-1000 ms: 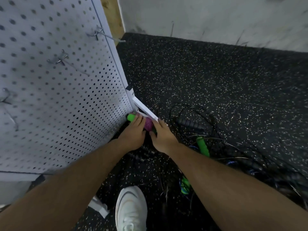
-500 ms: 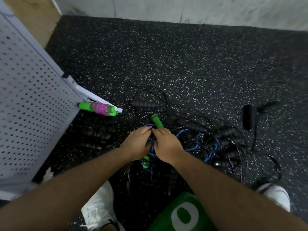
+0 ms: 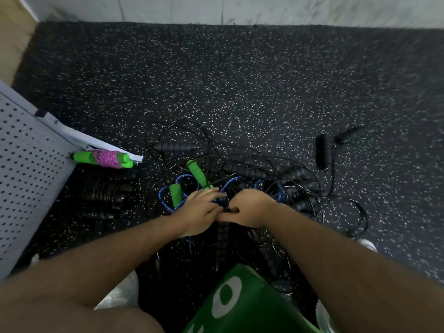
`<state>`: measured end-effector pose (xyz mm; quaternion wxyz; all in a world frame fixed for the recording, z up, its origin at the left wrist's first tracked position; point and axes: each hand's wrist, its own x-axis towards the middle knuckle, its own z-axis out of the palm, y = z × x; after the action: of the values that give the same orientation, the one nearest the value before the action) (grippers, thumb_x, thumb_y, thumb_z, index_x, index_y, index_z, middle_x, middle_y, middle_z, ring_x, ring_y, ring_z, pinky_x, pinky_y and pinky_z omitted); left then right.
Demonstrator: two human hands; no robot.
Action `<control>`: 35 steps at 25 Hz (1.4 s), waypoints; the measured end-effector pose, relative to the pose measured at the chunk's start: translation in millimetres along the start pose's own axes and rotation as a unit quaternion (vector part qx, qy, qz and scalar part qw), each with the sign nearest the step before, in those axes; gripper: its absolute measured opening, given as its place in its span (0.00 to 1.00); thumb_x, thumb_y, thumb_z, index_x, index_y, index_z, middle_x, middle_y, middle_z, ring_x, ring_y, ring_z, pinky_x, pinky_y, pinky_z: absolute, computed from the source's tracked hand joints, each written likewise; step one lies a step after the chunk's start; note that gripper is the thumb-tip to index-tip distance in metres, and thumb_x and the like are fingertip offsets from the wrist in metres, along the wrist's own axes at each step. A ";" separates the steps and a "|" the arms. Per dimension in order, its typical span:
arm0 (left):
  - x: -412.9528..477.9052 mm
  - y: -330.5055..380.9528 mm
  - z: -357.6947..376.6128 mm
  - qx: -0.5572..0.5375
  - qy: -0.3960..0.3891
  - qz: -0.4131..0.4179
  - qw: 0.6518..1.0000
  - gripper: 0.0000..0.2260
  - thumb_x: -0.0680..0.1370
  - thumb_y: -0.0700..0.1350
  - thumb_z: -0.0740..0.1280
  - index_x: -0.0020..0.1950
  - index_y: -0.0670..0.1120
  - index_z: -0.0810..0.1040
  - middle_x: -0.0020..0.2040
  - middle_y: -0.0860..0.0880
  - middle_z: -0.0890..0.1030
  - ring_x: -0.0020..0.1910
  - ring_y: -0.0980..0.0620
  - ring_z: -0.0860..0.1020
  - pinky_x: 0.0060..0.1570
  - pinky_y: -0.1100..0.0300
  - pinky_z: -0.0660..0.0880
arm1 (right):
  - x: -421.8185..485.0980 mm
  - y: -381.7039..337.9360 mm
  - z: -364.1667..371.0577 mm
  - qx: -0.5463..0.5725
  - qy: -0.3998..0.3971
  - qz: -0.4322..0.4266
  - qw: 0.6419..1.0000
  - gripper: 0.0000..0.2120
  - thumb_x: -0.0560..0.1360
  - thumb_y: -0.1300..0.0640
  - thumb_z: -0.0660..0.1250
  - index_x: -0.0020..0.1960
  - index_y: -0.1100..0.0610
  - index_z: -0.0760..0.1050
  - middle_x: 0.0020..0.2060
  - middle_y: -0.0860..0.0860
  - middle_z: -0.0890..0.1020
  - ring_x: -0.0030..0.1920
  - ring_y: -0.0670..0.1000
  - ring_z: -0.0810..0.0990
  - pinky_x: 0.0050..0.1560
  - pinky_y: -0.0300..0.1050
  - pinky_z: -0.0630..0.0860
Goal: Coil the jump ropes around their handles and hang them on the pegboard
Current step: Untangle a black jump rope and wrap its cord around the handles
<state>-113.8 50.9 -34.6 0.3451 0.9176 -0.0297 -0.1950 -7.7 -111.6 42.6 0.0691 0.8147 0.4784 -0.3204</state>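
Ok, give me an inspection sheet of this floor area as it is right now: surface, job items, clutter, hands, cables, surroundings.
Surface: black speckled rubber floor, ropes spread over it.
Job's things: tangled black-handled jump ropes; blue rope with green handles, uncoiled; pink coiled rope lying at the foot of the pegboard, not hung; lone black rope apart on the right.
Clutter: green thing with white lettering; white shoe.
Hands: left hand flat on the tangle, fingers straight; right hand curled at the top of a black handle, grip hidden.
Cables: nothing seen besides the ropes.
Surroundings: pale wall at the far edge.
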 end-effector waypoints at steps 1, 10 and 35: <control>-0.1 7.8 -5.8 -0.106 0.004 -0.026 0.994 0.19 0.85 0.49 0.54 0.59 0.45 0.84 0.71 0.48 0.77 0.75 0.47 0.69 0.76 0.49 0.60 | -7.9 1.4 -6.4 0.058 0.034 0.021 0.997 0.29 0.79 0.32 0.56 0.34 0.56 0.72 0.29 0.52 0.74 0.32 0.53 0.72 0.38 0.48 0.71; -21.8 139.5 -165.3 -0.156 0.046 -0.029 0.986 0.15 0.86 0.49 0.56 0.45 0.46 0.76 0.30 0.55 0.74 0.35 0.50 0.75 0.45 0.49 0.73 | -108.9 6.5 -132.1 0.386 0.218 0.082 0.893 0.19 0.84 0.42 0.55 0.57 0.56 0.75 0.47 0.51 0.79 0.49 0.55 0.77 0.51 0.49 0.73; -63.2 344.8 -247.4 -0.256 0.321 0.040 0.911 0.14 0.86 0.45 0.57 0.46 0.45 0.78 0.33 0.47 0.80 0.32 0.51 0.79 0.40 0.53 0.77 | -282.6 2.4 -239.7 0.446 0.333 -0.003 0.831 0.54 0.64 0.15 0.52 0.80 0.47 0.57 0.75 0.47 0.69 0.73 0.52 0.69 0.74 0.58 0.63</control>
<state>-50.9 -45.4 378.8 0.5665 0.8091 0.0965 0.1230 8.3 -220.2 396.5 -0.4659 0.8130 0.2801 -0.2087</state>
